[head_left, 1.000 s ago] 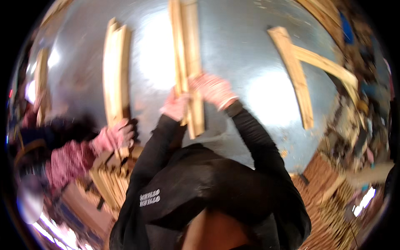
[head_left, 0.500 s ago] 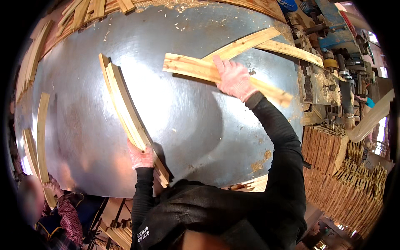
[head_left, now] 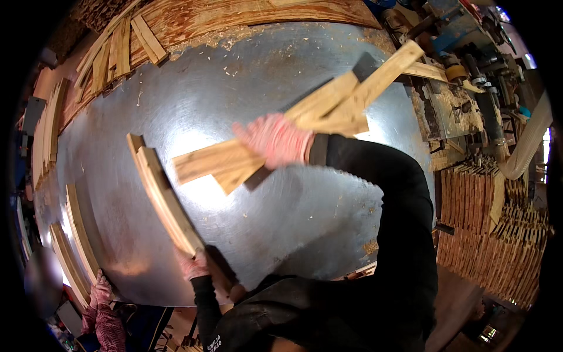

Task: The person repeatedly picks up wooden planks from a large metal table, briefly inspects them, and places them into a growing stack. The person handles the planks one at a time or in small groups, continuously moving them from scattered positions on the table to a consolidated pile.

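Observation:
My left hand (head_left: 194,264), in a pink work glove, is closed around the near end of paired narrow wooden strips (head_left: 163,199); they lie lengthwise on the metal tabletop (head_left: 234,258). Further right, my right hand (head_left: 275,139), also gloved in pink and slightly blurred, grips pale wooden boards from above. One board (head_left: 205,161) points out to the left of the glove. Another board (head_left: 390,76) crosses it at an angle and reaches up to the right. The palm and some of the fingertips are hidden, as is the exact number of boards held.
At lower left, another person's hands (head_left: 101,290) touch wooden strips (head_left: 81,234) on the table. Loose boards (head_left: 122,50) lie at the far left edge. A machine (head_left: 463,70) stands at the right, with a single board (head_left: 425,71) near it, above stacked wood (head_left: 487,234).
My right hand has moved left and nearer, swinging boards with it; the boards to the upper right have shifted too. My left hand stays on its strips. The view has shifted slightly.

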The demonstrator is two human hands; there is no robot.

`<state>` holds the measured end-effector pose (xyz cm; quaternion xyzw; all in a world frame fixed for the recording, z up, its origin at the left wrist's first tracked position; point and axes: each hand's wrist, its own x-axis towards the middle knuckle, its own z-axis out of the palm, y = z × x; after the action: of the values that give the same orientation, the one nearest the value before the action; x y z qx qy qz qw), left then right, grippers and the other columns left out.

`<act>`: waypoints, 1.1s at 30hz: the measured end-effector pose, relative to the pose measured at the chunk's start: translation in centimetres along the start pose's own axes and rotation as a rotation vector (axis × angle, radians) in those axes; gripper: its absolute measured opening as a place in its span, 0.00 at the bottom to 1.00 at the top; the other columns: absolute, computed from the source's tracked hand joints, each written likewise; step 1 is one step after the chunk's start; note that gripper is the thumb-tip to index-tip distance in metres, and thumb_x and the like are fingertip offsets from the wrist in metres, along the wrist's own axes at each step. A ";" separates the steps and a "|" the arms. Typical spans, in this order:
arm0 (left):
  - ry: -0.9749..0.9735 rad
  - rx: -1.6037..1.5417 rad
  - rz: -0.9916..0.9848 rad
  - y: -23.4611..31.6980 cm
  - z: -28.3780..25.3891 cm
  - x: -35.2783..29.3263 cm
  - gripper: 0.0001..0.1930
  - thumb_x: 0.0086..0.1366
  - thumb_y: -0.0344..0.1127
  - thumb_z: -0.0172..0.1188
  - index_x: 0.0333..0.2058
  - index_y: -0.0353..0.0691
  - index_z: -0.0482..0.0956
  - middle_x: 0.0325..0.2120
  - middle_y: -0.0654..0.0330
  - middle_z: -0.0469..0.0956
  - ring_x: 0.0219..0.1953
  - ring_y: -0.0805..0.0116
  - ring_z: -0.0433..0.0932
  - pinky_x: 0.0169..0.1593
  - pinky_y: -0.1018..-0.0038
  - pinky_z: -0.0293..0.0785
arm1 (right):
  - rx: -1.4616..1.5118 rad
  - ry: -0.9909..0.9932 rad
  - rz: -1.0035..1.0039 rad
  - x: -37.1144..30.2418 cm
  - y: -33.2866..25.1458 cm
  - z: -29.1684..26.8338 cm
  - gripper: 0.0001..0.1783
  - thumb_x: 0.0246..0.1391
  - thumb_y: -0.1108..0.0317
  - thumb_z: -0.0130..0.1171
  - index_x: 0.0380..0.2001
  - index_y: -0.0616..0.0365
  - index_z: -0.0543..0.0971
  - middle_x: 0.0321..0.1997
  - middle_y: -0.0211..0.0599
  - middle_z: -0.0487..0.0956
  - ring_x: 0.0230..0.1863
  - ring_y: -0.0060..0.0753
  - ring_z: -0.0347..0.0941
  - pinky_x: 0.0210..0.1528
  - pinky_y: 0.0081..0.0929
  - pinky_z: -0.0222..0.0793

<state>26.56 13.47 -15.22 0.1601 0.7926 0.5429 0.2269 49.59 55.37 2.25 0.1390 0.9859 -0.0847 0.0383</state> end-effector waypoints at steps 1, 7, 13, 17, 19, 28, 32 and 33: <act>0.065 0.142 -0.041 0.7 -1.4 0.3 0.44 0.49 0.15 0.60 0.66 0.46 0.58 0.53 0.55 0.71 0.49 0.63 0.73 0.51 0.70 0.76 | -0.011 -0.009 0.025 -0.5 -2.6 -1.6 0.48 0.35 0.65 0.62 0.62 0.73 0.59 0.39 0.53 0.77 0.38 0.50 0.76 0.38 0.43 0.73; 0.151 0.546 -0.304 -2.6 -16.3 3.6 0.35 0.57 0.25 0.60 0.63 0.48 0.60 0.58 0.57 0.71 0.54 0.63 0.73 0.56 0.66 0.72 | 0.364 -0.379 0.305 -0.9 -3.6 -10.0 0.58 0.40 0.50 0.70 0.65 0.72 0.51 0.41 0.53 0.77 0.39 0.46 0.78 0.37 0.41 0.75; 0.107 -0.044 -0.362 1.8 -12.7 4.3 0.34 0.62 0.38 0.59 0.65 0.43 0.56 0.56 0.45 0.68 0.56 0.46 0.70 0.58 0.55 0.69 | 1.705 0.269 0.064 -2.3 0.1 -4.5 0.42 0.47 0.46 0.68 0.56 0.67 0.67 0.43 0.45 0.80 0.45 0.35 0.78 0.46 0.31 0.76; -0.746 -0.356 -0.559 14.5 7.8 1.4 0.21 0.75 0.43 0.38 0.59 0.38 0.66 0.47 0.54 0.75 0.42 0.65 0.75 0.43 0.71 0.75 | 2.148 0.574 0.178 0.3 -1.3 4.6 0.38 0.55 0.41 0.60 0.53 0.65 0.71 0.46 0.47 0.79 0.47 0.41 0.78 0.50 0.36 0.76; -1.251 -0.599 -0.638 18.4 11.4 -2.2 0.29 0.68 0.48 0.53 0.60 0.34 0.64 0.49 0.56 0.74 0.44 0.66 0.76 0.47 0.70 0.75 | 2.319 0.650 0.286 3.3 -2.2 8.5 0.37 0.56 0.42 0.59 0.55 0.65 0.71 0.48 0.45 0.78 0.49 0.40 0.77 0.52 0.35 0.75; -0.957 -0.432 -0.670 8.2 13.0 -2.7 0.30 0.57 0.31 0.61 0.59 0.30 0.67 0.47 0.57 0.77 0.49 0.67 0.76 0.56 0.69 0.72 | -0.099 0.217 0.976 -13.9 3.3 11.2 0.45 0.45 0.42 0.66 0.57 0.65 0.66 0.50 0.51 0.74 0.52 0.56 0.70 0.52 0.46 0.67; -0.923 -0.348 -0.618 8.0 13.3 -2.3 0.30 0.56 0.30 0.61 0.58 0.29 0.68 0.45 0.59 0.78 0.46 0.70 0.77 0.52 0.73 0.73 | 0.141 -0.036 1.024 -16.9 4.1 10.8 0.48 0.49 0.40 0.62 0.66 0.54 0.59 0.54 0.53 0.72 0.57 0.53 0.69 0.57 0.44 0.67; -0.957 -0.270 -0.497 8.5 13.2 -2.4 0.29 0.61 0.39 0.62 0.57 0.29 0.68 0.45 0.58 0.78 0.45 0.70 0.76 0.51 0.72 0.73 | 0.230 0.085 1.037 -15.6 2.9 10.5 0.45 0.50 0.39 0.61 0.65 0.56 0.63 0.53 0.51 0.72 0.55 0.52 0.70 0.56 0.41 0.68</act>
<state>35.71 25.68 -10.89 0.1666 0.5383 0.4365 0.7014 65.90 52.05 -6.93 0.6149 0.7727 -0.1565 0.0196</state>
